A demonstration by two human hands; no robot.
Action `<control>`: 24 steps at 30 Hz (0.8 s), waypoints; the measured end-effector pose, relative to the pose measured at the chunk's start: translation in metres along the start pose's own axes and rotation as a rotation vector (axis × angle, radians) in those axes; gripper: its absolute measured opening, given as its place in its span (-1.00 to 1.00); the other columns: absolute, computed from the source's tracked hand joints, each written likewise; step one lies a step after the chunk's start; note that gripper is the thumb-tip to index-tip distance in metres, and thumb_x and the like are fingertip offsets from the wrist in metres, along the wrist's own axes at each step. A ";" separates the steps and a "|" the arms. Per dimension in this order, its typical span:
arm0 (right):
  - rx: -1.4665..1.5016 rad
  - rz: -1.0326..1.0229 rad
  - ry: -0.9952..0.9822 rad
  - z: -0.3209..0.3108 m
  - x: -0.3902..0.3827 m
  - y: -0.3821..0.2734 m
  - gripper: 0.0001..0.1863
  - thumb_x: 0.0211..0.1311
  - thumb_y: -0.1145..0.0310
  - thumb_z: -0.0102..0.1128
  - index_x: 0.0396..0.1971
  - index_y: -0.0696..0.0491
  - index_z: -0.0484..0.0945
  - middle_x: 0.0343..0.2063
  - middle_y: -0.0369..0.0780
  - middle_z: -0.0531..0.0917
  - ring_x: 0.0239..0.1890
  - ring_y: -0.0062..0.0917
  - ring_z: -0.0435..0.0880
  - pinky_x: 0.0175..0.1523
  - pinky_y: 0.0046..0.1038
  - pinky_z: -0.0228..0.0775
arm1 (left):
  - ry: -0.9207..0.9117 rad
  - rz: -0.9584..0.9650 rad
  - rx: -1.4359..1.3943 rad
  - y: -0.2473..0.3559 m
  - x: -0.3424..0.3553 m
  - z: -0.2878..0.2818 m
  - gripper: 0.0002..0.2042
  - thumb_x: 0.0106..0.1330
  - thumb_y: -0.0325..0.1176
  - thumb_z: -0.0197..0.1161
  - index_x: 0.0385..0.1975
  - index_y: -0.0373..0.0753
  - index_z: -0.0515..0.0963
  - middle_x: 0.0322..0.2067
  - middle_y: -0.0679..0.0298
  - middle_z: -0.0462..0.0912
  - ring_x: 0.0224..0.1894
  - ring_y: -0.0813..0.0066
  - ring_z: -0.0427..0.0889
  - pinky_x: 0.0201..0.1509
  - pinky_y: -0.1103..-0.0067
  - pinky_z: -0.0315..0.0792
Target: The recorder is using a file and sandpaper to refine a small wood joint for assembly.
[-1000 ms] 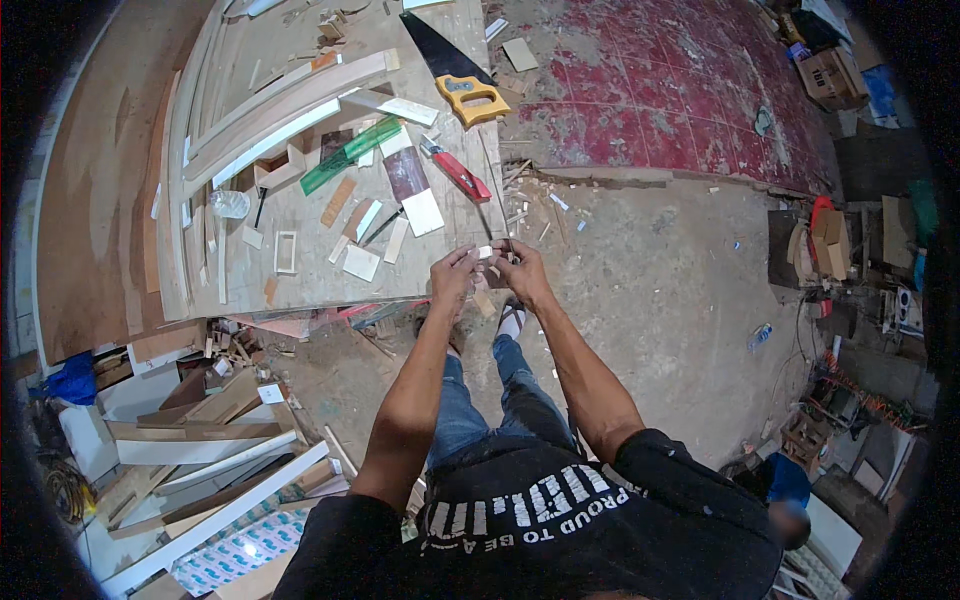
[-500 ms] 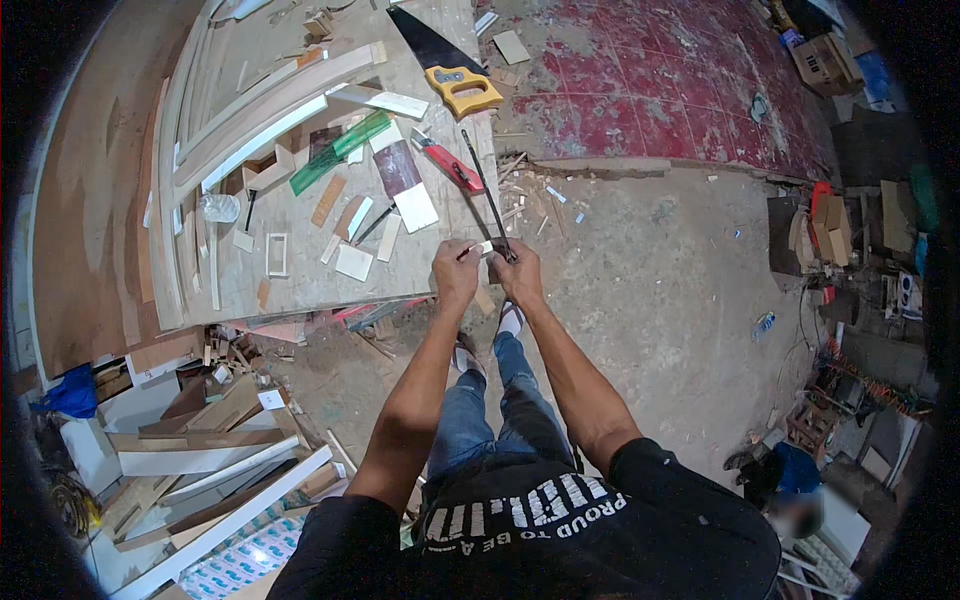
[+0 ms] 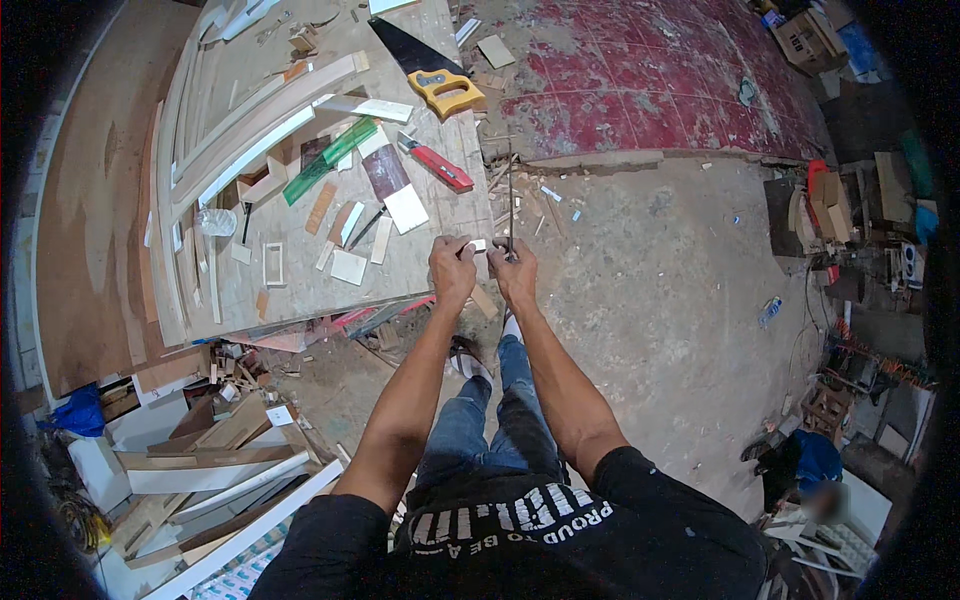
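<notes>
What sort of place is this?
Probably a woodworking shop: a yellow-handled saw and a red utility knife lie on a worktable among small wood offcuts, with boards heaped nearby.

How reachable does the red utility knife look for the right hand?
Probably yes: the red utility knife lies uncovered on the pale wooden bench, but the right hand holds a thin dark rod.

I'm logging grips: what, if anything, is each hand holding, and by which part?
The left hand pinches a small pale block by its left end; the right hand grips a thin dark rod by its near end.
</notes>
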State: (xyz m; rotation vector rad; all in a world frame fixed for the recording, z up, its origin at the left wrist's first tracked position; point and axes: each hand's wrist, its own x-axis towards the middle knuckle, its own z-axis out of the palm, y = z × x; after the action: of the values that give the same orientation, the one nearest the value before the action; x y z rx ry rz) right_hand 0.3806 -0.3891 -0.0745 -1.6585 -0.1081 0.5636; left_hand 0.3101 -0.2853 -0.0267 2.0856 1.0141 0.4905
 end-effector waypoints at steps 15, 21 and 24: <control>-0.296 -0.256 0.031 0.003 -0.013 -0.034 -0.67 0.03 0.32 0.36 -0.18 0.15 0.69 -0.35 -0.06 0.65 -0.27 -0.29 0.65 -0.14 -0.34 0.45 | -0.064 -0.242 -0.024 0.005 0.016 -0.004 -0.68 0.07 -0.38 0.38 -0.14 -0.31 0.70 -0.36 0.06 0.74 -0.32 0.31 0.72 -0.16 0.47 0.56; -0.379 -0.377 -0.063 0.006 -0.014 -0.047 -0.72 0.02 0.38 0.34 -0.24 0.17 0.65 -0.39 -0.08 0.62 -0.32 -0.29 0.62 -0.17 -0.33 0.44 | -0.206 -0.156 -0.080 -0.019 0.020 -0.017 -0.72 0.13 -0.37 0.34 -0.14 -0.26 0.70 -0.29 -0.08 0.63 -0.24 0.05 0.66 -0.08 0.31 0.52; -0.286 -0.386 -0.163 0.008 -0.011 -0.050 -0.68 0.01 0.48 0.27 -0.16 0.16 0.64 -0.29 -0.02 0.65 -0.24 -0.16 0.66 -0.08 -0.27 0.48 | -0.320 -0.079 -0.163 -0.027 0.026 -0.029 -0.74 0.18 -0.39 0.28 -0.16 -0.31 0.68 -0.30 -0.08 0.60 -0.23 0.03 0.65 -0.07 0.32 0.50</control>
State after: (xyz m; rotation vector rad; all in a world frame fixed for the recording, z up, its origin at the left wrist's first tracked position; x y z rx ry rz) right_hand 0.3800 -0.3772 -0.0244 -1.8040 -0.6390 0.3983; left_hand 0.2948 -0.2410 -0.0281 1.8954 0.8355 0.1839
